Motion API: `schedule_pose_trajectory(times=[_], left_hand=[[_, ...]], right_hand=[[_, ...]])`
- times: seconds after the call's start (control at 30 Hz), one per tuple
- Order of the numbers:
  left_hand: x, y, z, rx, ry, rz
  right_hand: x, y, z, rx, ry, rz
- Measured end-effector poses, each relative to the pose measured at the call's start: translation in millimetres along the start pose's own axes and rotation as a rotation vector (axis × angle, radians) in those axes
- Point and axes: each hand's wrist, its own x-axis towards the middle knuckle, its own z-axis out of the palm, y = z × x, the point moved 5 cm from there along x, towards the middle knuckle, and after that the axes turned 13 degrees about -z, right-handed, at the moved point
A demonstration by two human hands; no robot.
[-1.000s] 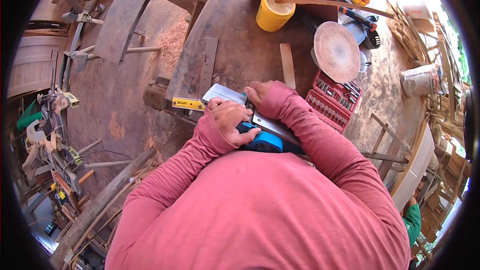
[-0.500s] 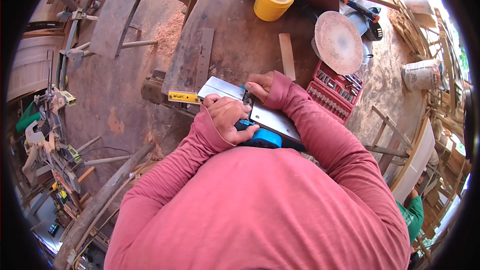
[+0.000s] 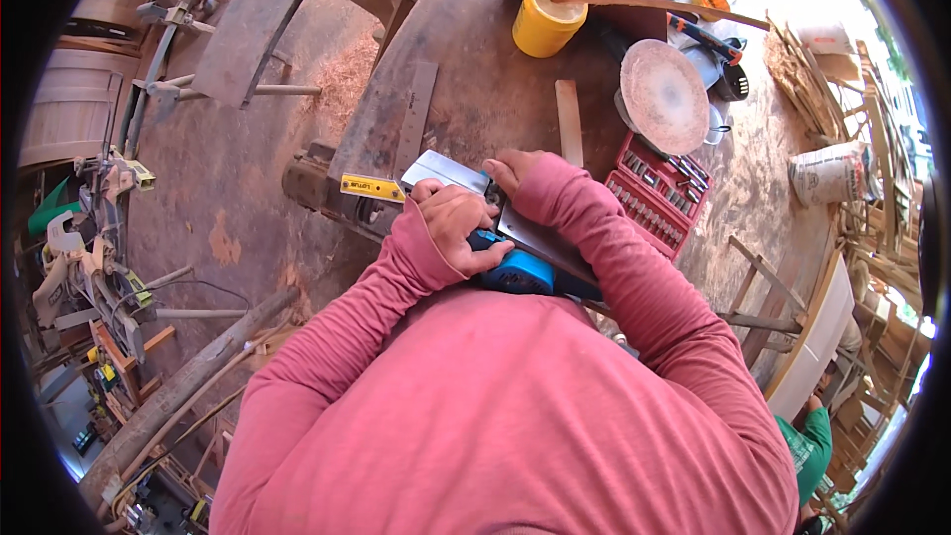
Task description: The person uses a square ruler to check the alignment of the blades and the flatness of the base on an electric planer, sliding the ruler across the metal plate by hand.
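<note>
An electric hand planer (image 3: 521,273), blue with bright metal sole plates, lies sole up in front of my chest at the bench's near edge. My left hand (image 3: 456,226) wraps over its middle, thumb on the blue body and fingers curled by the gap between the plates. My right hand (image 3: 513,170) is closed at the far side of that gap, fingertips pressed together; whatever they pinch is too small to make out. Left of the planer, beside my left hand, lies a try square with a yellow stock (image 3: 371,187) and steel blade (image 3: 416,117).
A red socket set case (image 3: 654,196) sits open to the right, near my right sleeve. Beyond are a round dusty disc (image 3: 666,99), a yellow tub (image 3: 548,18) with a stick across it, and a wood strip (image 3: 569,124). A person in green (image 3: 807,451) is at far right.
The view has shifted slightly. My right hand has moved a little, its fingers now lower and more bent over the planer's gap. My left hand keeps its hold.
</note>
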Motion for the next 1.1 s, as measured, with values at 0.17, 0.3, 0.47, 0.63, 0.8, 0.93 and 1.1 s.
schedule_pose_trajectory(times=[0.17, 0.3, 0.47, 0.63, 0.8, 0.93, 1.1], left_hand=[[-1, 2, 0, 0.0, 0.002, 0.002], [-1, 4, -1, 0.006, 0.021, 0.015], [-1, 0, 1, 0.012, 0.007, 0.003], [-1, 1, 1, 0.003, -0.012, -0.002], [-3, 1, 1, 0.014, 0.011, 0.017], [-3, 8, -5, -0.014, 0.106, 0.089], [-8, 7, -6, 0.009, 0.122, 0.1]], right_hand=[[-1, 4, 0, -0.018, -0.04, 0.015], [-4, 8, 1, -0.073, -0.065, -0.099], [-7, 9, 1, -0.081, -0.079, -0.055], [-8, 12, 3, -0.071, -0.053, -0.08], [-14, 1, -1, -0.035, 0.029, -0.018], [-18, 5, 5, 0.061, 0.118, 0.052], [-23, -5, 3, 0.007, 0.121, 0.039]])
